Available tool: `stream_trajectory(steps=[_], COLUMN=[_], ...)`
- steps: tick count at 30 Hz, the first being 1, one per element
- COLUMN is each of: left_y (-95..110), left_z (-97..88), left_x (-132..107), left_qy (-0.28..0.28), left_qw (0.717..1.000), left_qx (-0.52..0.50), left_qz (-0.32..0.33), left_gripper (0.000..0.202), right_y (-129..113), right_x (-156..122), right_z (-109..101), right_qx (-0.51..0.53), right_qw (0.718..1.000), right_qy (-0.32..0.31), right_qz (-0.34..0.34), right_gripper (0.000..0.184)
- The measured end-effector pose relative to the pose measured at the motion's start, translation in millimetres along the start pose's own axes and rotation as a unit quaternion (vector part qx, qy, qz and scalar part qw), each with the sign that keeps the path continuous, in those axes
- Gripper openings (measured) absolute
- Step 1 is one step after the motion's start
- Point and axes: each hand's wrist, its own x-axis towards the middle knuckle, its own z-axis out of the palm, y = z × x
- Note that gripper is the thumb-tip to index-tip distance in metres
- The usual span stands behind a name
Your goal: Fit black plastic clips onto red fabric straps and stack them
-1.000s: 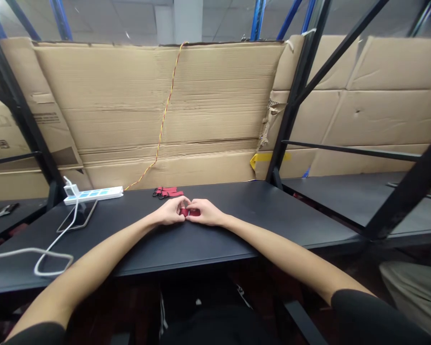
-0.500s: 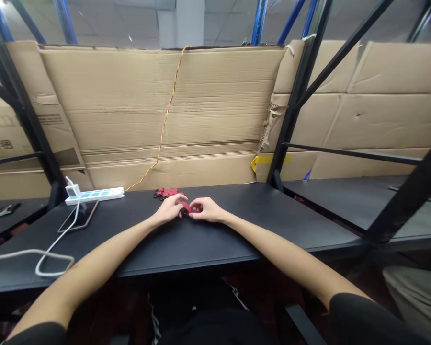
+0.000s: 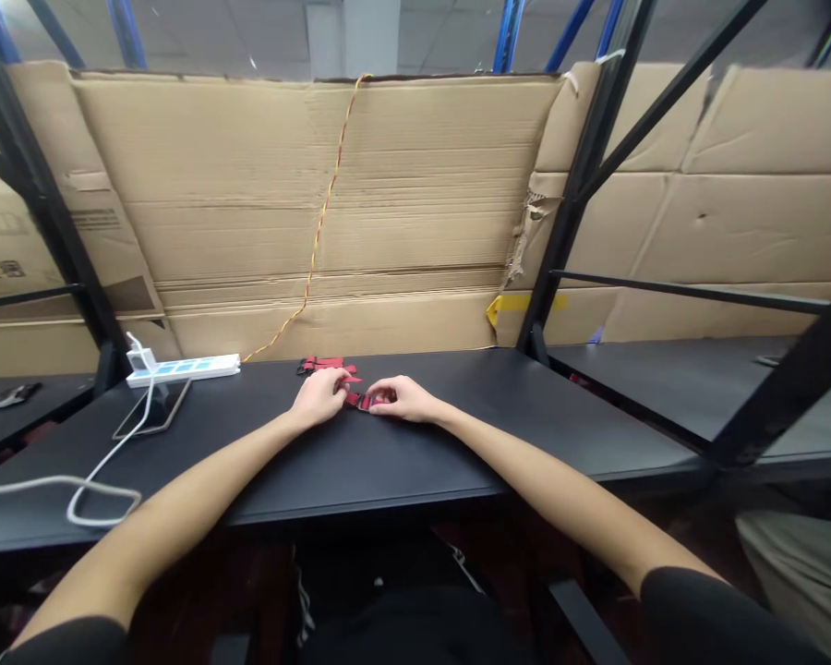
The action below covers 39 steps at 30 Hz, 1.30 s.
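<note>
Large corrugated cardboard sheets [image 3: 305, 185] stand behind a black table [image 3: 457, 453], and a twisted red-and-yellow wire [image 3: 317, 249] hangs down them. On the left of the table lie a white power strip [image 3: 184, 369], a smartphone [image 3: 153, 409] and a white cable [image 3: 76, 494]. Near the back edge sits a small bundle of red straps [image 3: 322, 366] with black clips. A short red-and-black strap [image 3: 361, 401] lies on the table between the hands. The right hand [image 3: 402, 399] has its grip closed on the strap, fingers pressed over it. The left hand [image 3: 320, 395] sits just beside it, fingers curled towards the strap; whether that grip holds it cannot be told.
</note>
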Motion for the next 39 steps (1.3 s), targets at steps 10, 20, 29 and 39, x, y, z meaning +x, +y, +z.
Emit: stream_trajectory(steps=[10,20,29,39], left_y=[-25,10,19,20], left_z=[-1.4,-7.6,1.6,10.3], left_x=[11,-4,-8,-2], left_qy=[0.059,-0.024,-0.104,-0.113], left_qw=[0.973,0.974,0.949,0.97], left_qx=[-0.133,0.125,0.171,0.096], left_qz=[-0.177,0.185,0.243,0.194], left_gripper=[0.022,0.04,0.032,0.024], right_y=[7,-1,-11,7], right_x=[3,-2,-3,4], right_z=[-1,-4,-13,-38], right_qx=[0.015,0.066,0.044,-0.063], right_qw=[1.0,0.995,0.994,0.985], right_qy=[0.008,-0.019,-0.076,-0.15], right_qz=[0.018,0.071,0.062,0.061], right_gripper=[0.028,0.032,0.033,0.025])
